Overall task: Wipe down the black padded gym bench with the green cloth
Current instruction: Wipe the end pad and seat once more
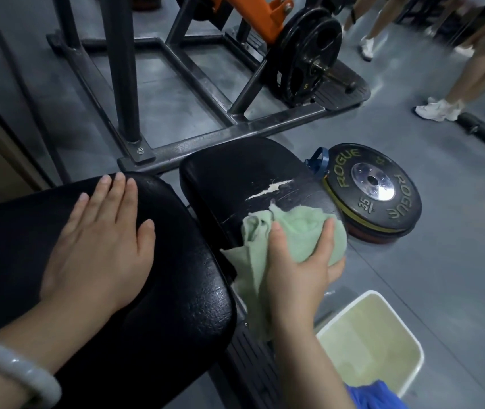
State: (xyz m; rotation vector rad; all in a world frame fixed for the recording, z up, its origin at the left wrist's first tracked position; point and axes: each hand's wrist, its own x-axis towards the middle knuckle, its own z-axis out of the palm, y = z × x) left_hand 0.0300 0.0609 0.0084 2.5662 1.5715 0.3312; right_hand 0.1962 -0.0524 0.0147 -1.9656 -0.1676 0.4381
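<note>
The black padded bench has two pads: a long back pad (176,276) at lower left and a smaller seat pad (235,178) beyond it, torn with white cracks near its right edge. My left hand (102,243) lies flat on the back pad, fingers straight. My right hand (300,270) grips a bunched green cloth (297,228) against the seat pad's near right corner. A loose tail of the cloth hangs down in the gap between the two pads.
Stacked Rogue weight plates (374,190) lie on the floor right of the seat. A white bin (412,346) stands at lower right. A steel machine frame (194,143) with a loaded plate (306,60) sits behind. People's legs (471,66) stand at upper right.
</note>
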